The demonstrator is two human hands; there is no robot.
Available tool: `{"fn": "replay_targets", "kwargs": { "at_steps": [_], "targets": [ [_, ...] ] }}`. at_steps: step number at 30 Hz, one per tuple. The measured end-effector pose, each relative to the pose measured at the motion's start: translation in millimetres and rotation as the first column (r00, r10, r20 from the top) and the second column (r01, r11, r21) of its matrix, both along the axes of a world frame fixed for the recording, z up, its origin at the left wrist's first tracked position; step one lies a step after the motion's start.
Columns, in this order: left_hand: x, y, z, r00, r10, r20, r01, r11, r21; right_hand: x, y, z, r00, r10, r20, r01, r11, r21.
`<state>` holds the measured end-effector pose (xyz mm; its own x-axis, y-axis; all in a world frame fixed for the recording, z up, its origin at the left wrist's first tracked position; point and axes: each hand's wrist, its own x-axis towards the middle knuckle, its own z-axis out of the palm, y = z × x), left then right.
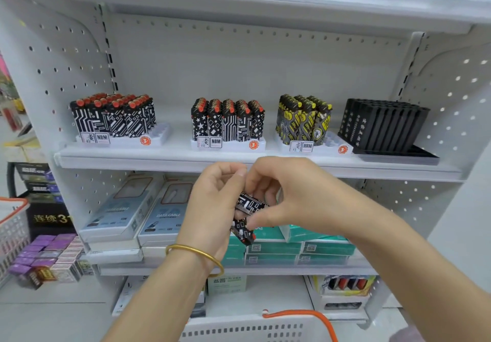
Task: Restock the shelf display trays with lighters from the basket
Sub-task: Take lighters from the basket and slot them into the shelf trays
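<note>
My left hand [212, 203], with a gold bangle on the wrist, grips black-and-white patterned lighters [243, 231] with red caps. My right hand [281, 195] pinches one of these lighters [249, 203] just above the others. Both hands meet below the middle shelf's front edge. On that shelf stand three white display trays: the left tray [159, 135] with empty slots on its right, the middle tray [228, 146] full at the front, and the right tray [332, 142] of yellow-black lighters with empty slots. The white basket [247, 331] with an orange handle sits at the bottom.
A black tray of black lighters [382, 129] stands at the shelf's far right. Data-cable boxes [148, 214] and green cartons [300, 248] fill the shelf below. Another basket [13, 224] and purple packs [45, 251] are at the left.
</note>
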<state>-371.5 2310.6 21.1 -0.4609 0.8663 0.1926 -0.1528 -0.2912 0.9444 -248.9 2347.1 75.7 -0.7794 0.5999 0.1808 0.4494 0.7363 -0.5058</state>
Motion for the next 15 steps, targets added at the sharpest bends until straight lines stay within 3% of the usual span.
{"fn": "replay_targets", "kwargs": {
  "at_steps": [6,10,15],
  "targets": [
    [-3.6,-6.0,8.3,0.976,-0.099,0.194,0.097,0.995,0.022,14.2,15.1,-8.4,0.951,-0.056,-0.304,-0.063,0.928,-0.367],
    [-3.1,-8.9,8.2,0.979,-0.183,0.091,0.183,0.983,0.014,15.6,17.3,-13.2,0.928,-0.07,-0.367,-0.082,0.921,-0.381],
    [-3.3,-9.6,8.1,0.982,-0.178,0.058,0.177,0.984,0.03,14.1,17.7,-13.3,0.906,-0.085,-0.415,-0.079,0.928,-0.363]
  ]
}}
